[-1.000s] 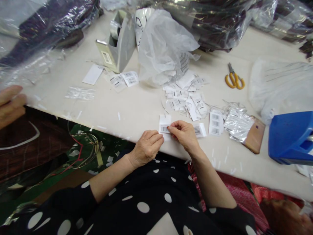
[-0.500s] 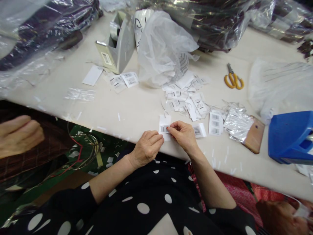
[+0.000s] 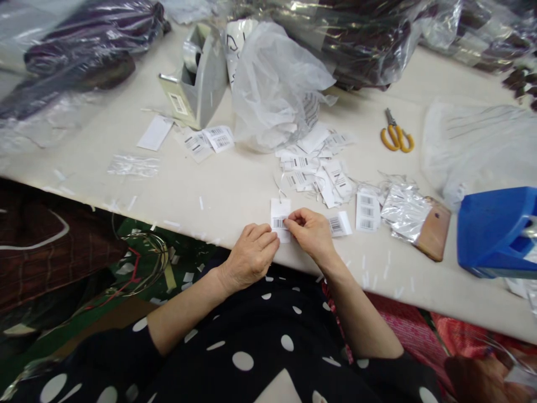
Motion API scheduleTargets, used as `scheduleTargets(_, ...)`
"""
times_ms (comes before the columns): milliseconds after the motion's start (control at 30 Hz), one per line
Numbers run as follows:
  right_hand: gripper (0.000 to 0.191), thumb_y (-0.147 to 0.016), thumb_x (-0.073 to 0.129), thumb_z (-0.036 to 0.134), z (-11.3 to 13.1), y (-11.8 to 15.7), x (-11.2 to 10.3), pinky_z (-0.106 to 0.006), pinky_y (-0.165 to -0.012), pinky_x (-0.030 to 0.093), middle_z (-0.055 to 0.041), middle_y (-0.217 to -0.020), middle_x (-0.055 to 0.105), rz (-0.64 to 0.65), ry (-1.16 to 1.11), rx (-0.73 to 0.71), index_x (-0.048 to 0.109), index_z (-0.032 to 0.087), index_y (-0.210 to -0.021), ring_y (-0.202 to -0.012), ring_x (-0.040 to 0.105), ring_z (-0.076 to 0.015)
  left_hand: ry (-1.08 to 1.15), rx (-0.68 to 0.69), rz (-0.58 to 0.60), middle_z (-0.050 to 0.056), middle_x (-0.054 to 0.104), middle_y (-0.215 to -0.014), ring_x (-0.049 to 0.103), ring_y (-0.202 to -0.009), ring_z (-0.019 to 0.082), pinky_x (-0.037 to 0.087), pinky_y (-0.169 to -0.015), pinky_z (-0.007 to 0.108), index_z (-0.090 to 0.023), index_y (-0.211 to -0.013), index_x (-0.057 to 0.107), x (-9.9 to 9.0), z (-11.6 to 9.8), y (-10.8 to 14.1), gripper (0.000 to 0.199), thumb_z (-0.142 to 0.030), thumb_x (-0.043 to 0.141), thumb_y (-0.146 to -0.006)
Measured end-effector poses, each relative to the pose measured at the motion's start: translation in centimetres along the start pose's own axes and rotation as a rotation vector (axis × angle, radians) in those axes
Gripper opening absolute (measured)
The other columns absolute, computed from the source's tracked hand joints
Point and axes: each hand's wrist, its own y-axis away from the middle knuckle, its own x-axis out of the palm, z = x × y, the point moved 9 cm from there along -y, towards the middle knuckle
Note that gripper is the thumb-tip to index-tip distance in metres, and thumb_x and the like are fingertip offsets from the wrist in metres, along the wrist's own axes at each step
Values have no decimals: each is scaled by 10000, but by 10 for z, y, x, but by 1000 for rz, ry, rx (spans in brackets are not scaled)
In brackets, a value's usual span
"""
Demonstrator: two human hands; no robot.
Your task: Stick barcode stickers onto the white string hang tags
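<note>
A white tag with a barcode label and a string lies at the table's front edge. My right hand pinches at the right side of that label, thumb and index finger together on it. Curled fingers of my left hand rest at the tag's lower left corner; what they hold, if anything, is hidden. Just right of my right hand is a folded barcode sheet. Behind the tag is a loose pile of barcode tags with strings. A strip of barcode stickers lies farther right.
Yellow-handled scissors, a brown card and a blue dispenser are on the right. A grey tape dispenser and a clear plastic bag stand behind. Another person's hand shows at lower right.
The other person's hand at the left has gone out of view. The view has shifted slightly; my hands stay in nearly the same pose at the tag.
</note>
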Motion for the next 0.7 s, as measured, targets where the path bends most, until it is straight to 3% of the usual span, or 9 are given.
scheduleTargets(133, 71, -711, 563, 233, 5, 2, 1, -257, -598, 409, 9, -609, 620, -20, 77, -49, 608, 187, -680, -575, 557, -136, 24, 37, 72, 79, 612, -842, 503, -1095, 257, 382, -922, 404, -134, -807, 601, 4, 0, -7, 126, -101, 481, -816)
scheduleTargets(267, 70, -732, 545, 217, 11, 3, 2, -270, -614, 422, -12, -637, 632, -28, 185, -72, 592, 185, -692, -604, 580, -155, 55, 37, 130, 73, 598, -781, 520, -1108, 258, 383, -892, 405, -134, -744, 585, 7, 3, -11, 141, -142, 476, -833)
scheduleTargets(333, 56, -735, 555, 221, 11, 2, 0, -286, -628, 430, -17, -648, 637, -26, 246, -52, 591, 183, -754, -620, 590, -171, 59, 33, 129, 71, 607, -781, 534, -1099, 254, 383, -865, 402, -133, -738, 579, 5, 4, -12, 154, -166, 473, -846)
scheduleTargets(433, 226, -728, 597, 256, 12, 6, -8, -321, -633, 444, -42, -698, 647, -96, 351, -61, 574, 158, -930, -648, 594, -204, 59, 38, 116, 67, 616, -783, 551, -1087, 243, 377, -853, 389, -129, -739, 574, 3, 3, -13, 166, -182, 470, -856)
scheduleTargets(500, 235, -770, 564, 253, 21, 15, -12, -336, -659, 457, -85, -790, 656, -193, 383, -184, 574, 138, -975, -716, 597, -217, 54, 35, 108, 67, 616, -779, 552, -1085, 241, 376, -854, 385, -131, -732, 572, 2, 3, -13, 172, -186, 468, -857)
scheduleTargets(567, 214, -837, 472, 207, 34, 32, -7, -346, -765, 462, -113, -922, 663, -232, 373, -397, 594, 134, -997, -860, 596, -218, 55, 28, 96, 70, 618, -784, 556, -1071, 234, 381, -854, 381, -136, -731, 576, 2, 4, -13, 171, -179, 465, -854)
scheduleTargets(633, 292, -876, 392, 159, 42, 52, 5, -365, -915, 416, -109, -1072, 652, -184, 371, -587, 577, 135, -1101, -1042, 555, -210, 69, 26, 94, 78, 627, -815, 561, -1050, 221, 388, -855, 374, -141, -733, 583, 3, 4, -12, 171, -161, 457, -847)
scheduleTargets(700, 348, -888, 386, 161, 41, 65, 17, -402, -1017, 341, -101, -1212, 599, -122, 416, -668, 522, 129, -1207, -1176, 483, -215, 83, 26, 101, 83, 636, -850, 554, -1064, 214, 388, -872, 371, -144, -734, 587, 3, 5, -11, 176, -144, 449, -844)
